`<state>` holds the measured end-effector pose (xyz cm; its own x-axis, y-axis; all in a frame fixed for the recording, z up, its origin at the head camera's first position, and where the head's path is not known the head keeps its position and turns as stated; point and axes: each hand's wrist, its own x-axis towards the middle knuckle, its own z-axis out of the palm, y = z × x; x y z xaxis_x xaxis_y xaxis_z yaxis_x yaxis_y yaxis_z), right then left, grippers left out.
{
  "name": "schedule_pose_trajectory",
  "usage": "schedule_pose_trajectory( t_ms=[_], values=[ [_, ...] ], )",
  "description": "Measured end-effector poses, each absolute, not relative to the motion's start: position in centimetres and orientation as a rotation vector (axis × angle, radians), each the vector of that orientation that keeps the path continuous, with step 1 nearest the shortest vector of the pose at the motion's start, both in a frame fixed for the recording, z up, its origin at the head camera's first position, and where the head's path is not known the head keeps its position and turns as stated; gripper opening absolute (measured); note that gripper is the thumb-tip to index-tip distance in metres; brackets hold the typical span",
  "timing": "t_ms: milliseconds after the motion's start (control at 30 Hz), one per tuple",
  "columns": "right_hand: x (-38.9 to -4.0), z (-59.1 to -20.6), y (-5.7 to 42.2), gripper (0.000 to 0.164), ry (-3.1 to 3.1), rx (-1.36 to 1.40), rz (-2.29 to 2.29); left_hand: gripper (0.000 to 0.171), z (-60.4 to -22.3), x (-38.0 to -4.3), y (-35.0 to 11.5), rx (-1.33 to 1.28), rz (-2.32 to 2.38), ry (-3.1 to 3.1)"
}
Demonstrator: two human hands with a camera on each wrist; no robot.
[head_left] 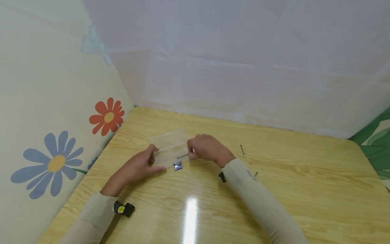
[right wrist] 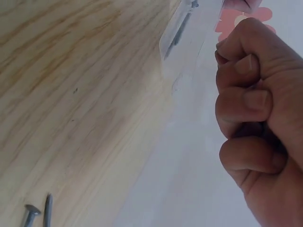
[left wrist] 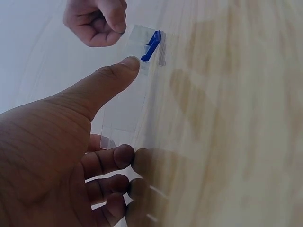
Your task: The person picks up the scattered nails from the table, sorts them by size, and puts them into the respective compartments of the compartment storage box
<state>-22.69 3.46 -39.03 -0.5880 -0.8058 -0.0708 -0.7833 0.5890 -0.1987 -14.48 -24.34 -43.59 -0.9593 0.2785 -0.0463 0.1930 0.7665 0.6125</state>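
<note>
Box part-filled: one nail in

Clear box on table, seemingly unclosed. My left hand grips its left end; right hand curled alongside, can't tell if grasping anything. Outstanding, I judge: two loose nails, rightward.

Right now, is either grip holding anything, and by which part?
The left grip holds the clear plastic box at its left end. Whether the right grip pinches the nail beside it cannot be told.

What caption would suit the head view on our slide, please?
Left hand holds a clear plastic box, right hand curled at its edge, nails on the table.
</note>
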Motion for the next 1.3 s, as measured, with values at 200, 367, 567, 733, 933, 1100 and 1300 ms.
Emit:
schedule_pose_trajectory(
  t_ms=[200, 367, 567, 733, 933, 1100, 1300],
  values=[
    [-22.4, -38.9, 4.8, 0.004, 2.656, -1.305, -0.35, 0.076, -43.6, -14.4, -24.5, 0.392, 0.941, 2.833],
    [-22.0, -39.0, 5.9, 0.006, 2.659, -1.302, -0.483, 0.077, -43.4, -14.3, -24.6, 0.391, 0.933, 2.832],
    [-21.5, -38.9, 7.3, 0.007, 2.659, -1.321, -0.534, 0.077, -43.3, -14.1, -24.6, 0.376, 0.951, 2.827],
    [-21.0, -38.9, 8.7, 0.009, 2.657, -1.283, -0.527, 0.077, -43.4, -13.8, -24.4, 0.369, 0.952, 2.828],
    [-20.6, -39.0, 11.0, 0.008, 2.708, -1.195, -0.517, 0.077, -43.2, -13.5, -24.4, 0.36, 0.956, 2.828],
    [-20.1, -38.7, 13.0, 0.008, 2.725, -1.135, -0.535, 0.076, -43.0, -13.5, -24.5, 0.387, 0.963, 2.832],
    [-19.0, -38.3, 15.6, 0.008, 2.719, -1.066, -0.544, 0.074, -43.1, -13.6, -24.5, 0.436, 0.974, 2.835]
  ],
)
